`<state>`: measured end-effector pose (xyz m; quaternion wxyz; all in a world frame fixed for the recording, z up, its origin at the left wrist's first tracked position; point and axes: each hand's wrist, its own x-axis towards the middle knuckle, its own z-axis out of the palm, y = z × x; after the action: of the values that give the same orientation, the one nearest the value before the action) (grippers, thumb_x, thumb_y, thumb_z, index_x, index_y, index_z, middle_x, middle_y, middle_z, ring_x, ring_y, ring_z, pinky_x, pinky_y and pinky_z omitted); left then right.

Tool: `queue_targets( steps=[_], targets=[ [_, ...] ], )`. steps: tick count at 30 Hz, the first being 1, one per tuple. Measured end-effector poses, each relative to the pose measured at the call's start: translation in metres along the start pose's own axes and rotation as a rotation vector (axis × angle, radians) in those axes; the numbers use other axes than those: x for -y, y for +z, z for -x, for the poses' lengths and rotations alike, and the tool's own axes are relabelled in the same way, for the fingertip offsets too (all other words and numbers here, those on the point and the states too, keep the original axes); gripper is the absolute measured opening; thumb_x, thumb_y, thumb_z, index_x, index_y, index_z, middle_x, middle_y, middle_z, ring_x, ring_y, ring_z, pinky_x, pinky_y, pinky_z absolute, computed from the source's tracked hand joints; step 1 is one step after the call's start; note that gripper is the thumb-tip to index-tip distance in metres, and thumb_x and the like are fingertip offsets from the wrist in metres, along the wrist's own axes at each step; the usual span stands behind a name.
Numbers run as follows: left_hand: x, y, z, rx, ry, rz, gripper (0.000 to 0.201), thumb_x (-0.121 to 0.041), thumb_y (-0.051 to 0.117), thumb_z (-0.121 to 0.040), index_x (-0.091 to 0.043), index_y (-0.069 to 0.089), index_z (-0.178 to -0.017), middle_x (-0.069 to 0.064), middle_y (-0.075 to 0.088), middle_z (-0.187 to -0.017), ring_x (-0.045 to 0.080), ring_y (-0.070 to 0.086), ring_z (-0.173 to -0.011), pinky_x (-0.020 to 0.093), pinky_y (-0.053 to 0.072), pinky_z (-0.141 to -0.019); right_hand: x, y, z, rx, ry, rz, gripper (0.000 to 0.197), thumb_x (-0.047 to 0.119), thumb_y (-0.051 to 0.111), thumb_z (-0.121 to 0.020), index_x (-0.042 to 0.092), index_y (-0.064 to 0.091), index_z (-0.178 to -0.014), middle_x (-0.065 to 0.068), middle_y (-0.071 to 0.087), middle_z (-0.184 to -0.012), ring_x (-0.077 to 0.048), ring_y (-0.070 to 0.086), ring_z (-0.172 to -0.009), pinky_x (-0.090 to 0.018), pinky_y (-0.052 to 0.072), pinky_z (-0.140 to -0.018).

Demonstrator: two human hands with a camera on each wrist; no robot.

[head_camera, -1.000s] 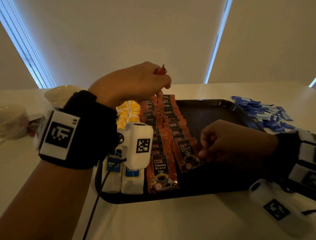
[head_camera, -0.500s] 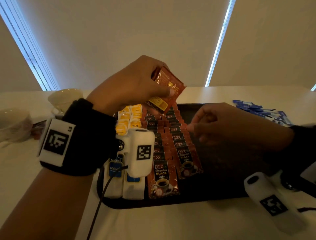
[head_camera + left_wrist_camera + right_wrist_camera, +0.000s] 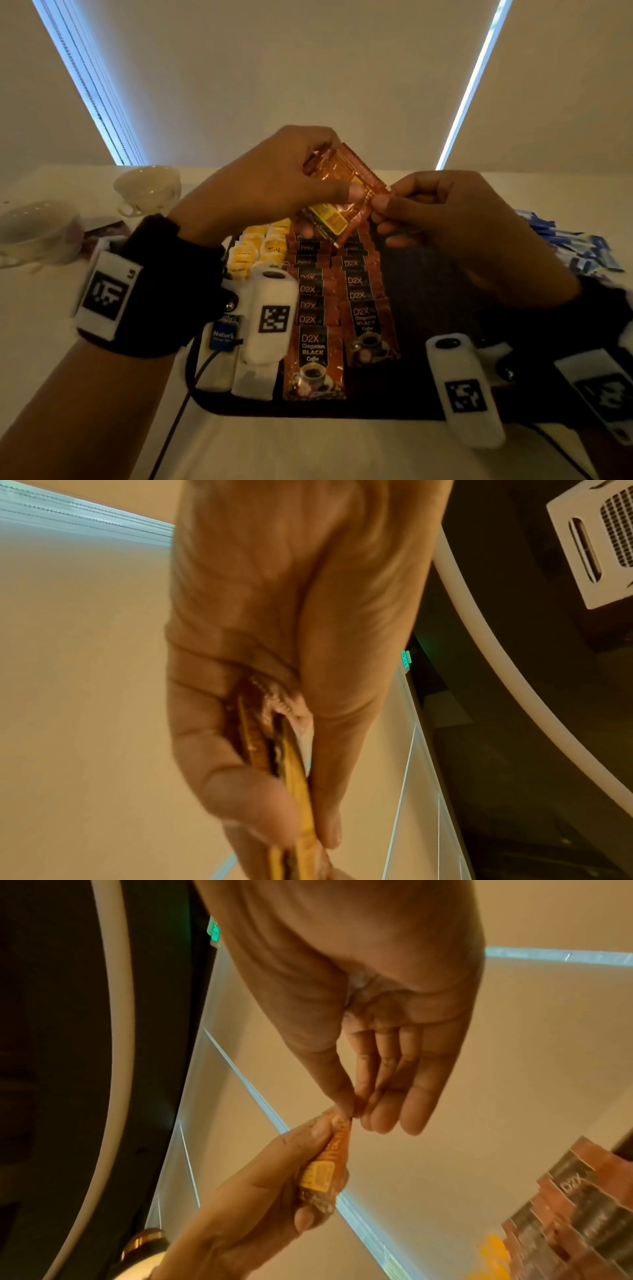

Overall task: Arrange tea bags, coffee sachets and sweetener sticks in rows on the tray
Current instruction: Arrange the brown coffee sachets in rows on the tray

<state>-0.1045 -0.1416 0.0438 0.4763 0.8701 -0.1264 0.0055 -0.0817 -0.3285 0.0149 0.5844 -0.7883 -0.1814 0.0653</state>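
We count two hands above one dark tray (image 3: 428,284): one left hand (image 3: 270,185) and one right hand (image 3: 462,233), which share a small bunch of coffee sachets (image 3: 339,192); in the left wrist view that bunch shows at least two edges, though the exact number is unclear. On the tray we see two rows of coffee sachets (image 3: 337,308), about eight visible labels in the left row and about five in the right. Two rows of yellow tea bags (image 3: 260,248) show roughly six. Two white packets (image 3: 236,370) lie at the near edge. The blue sweetener sticks (image 3: 575,246) form one heap, too jumbled to count. Two cups (image 3: 147,186) stand at left.
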Motion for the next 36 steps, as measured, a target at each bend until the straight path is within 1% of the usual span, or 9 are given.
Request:
queue_targets(
  steps=[4,8,12,16,20,22,26,31,36],
  targets=[
    [-0.002,0.001,0.003,0.01,0.013,-0.002,0.043,-0.031,0.068,-0.071,-0.024,0.055,-0.111,-0.001,0.065,-0.098,0.009,0.07,-0.079,0.022,0.056,-0.053,-0.004,-0.008,-0.006,0.05,0.022,0.019,0.008,0.018,0.065,-0.084,0.01,0.066,-0.083,-0.002,0.073,-0.076,-0.009,0.069,-0.068,-0.019,0.057,-0.062],
    [-0.005,0.0,0.007,-0.02,0.063,-0.027,0.037,-0.028,0.069,-0.071,-0.026,0.054,-0.105,-0.003,0.065,-0.098,0.005,0.069,-0.083,0.019,0.055,-0.057,-0.003,-0.017,-0.015,0.131,0.076,-0.006,0.007,0.017,0.066,-0.083,0.01,0.067,-0.082,-0.003,0.073,-0.076,-0.01,0.068,-0.069,-0.022,0.058,-0.066],
    [-0.006,0.006,0.005,0.033,0.144,-0.134,0.045,-0.009,0.065,-0.085,-0.021,0.049,-0.125,0.001,0.062,-0.096,0.012,0.07,-0.079,0.023,0.058,-0.056,-0.001,-0.018,-0.02,0.209,0.095,0.068,0.015,0.017,0.067,-0.082,0.005,0.065,-0.091,-0.005,0.072,-0.079,-0.013,0.069,-0.073,-0.026,0.058,-0.069],
    [-0.004,0.016,-0.003,-0.051,0.11,-0.069,0.024,-0.001,0.06,-0.087,-0.01,0.051,-0.107,0.002,0.063,-0.089,0.015,0.07,-0.073,0.026,0.056,-0.05,-0.003,-0.01,-0.017,0.218,0.101,0.051,0.055,0.021,0.077,-0.069,0.014,0.046,-0.114,-0.006,0.067,-0.093,-0.014,0.07,-0.081,-0.03,0.06,-0.069],
    [-0.001,0.025,-0.007,-0.21,0.084,-0.102,0.02,-0.006,0.063,-0.085,-0.014,0.051,-0.097,0.003,0.063,-0.086,0.014,0.067,-0.073,0.026,0.056,-0.055,-0.001,-0.007,-0.006,0.245,-0.039,0.117,0.101,0.041,0.078,-0.05,0.031,0.025,-0.134,0.015,0.053,-0.101,0.017,0.059,-0.08,-0.005,0.048,-0.056],
    [-0.001,0.028,-0.005,-0.239,0.071,-0.053,0.02,-0.012,0.068,-0.083,-0.016,0.052,-0.095,0.001,0.063,-0.085,0.011,0.067,-0.073,0.023,0.056,-0.058,-0.001,-0.003,-0.001,0.248,-0.151,0.212,0.093,0.044,0.079,-0.056,0.032,0.03,-0.133,0.02,0.048,-0.107,0.019,0.054,-0.088,-0.004,0.048,-0.063],
    [-0.006,0.027,0.001,-0.181,-0.006,0.096,0.037,-0.034,0.071,-0.068,-0.019,0.056,-0.099,0.006,0.067,-0.094,0.015,0.069,-0.081,0.025,0.058,-0.066,-0.004,0.002,-0.003,0.198,-0.23,0.213,0.063,0.039,0.075,-0.072,0.024,0.047,-0.126,0.007,0.057,-0.119,-0.007,0.057,-0.108,-0.033,0.052,-0.09],
    [-0.006,0.013,0.006,-0.072,-0.06,0.16,0.035,-0.025,0.063,-0.078,-0.019,0.06,-0.113,0.002,0.069,-0.096,0.014,0.07,-0.082,0.023,0.057,-0.062,-0.004,-0.015,-0.011,0.288,-0.154,0.069,0.028,0.02,0.063,-0.086,0.017,0.062,-0.115,0.003,0.068,-0.105,-0.006,0.066,-0.095,-0.022,0.056,-0.08],
    [0.005,0.001,0.004,-0.001,-0.066,0.03,0.036,-0.019,0.062,-0.08,-0.02,0.06,-0.116,-0.002,0.07,-0.1,0.012,0.069,-0.091,0.024,0.058,-0.065,-0.011,-0.038,-0.02,0.321,0.077,-0.116,0.015,0.018,0.057,-0.086,0.016,0.064,-0.099,0.0,0.073,-0.094,-0.014,0.07,-0.088,-0.023,0.058,-0.068]
  ],
)
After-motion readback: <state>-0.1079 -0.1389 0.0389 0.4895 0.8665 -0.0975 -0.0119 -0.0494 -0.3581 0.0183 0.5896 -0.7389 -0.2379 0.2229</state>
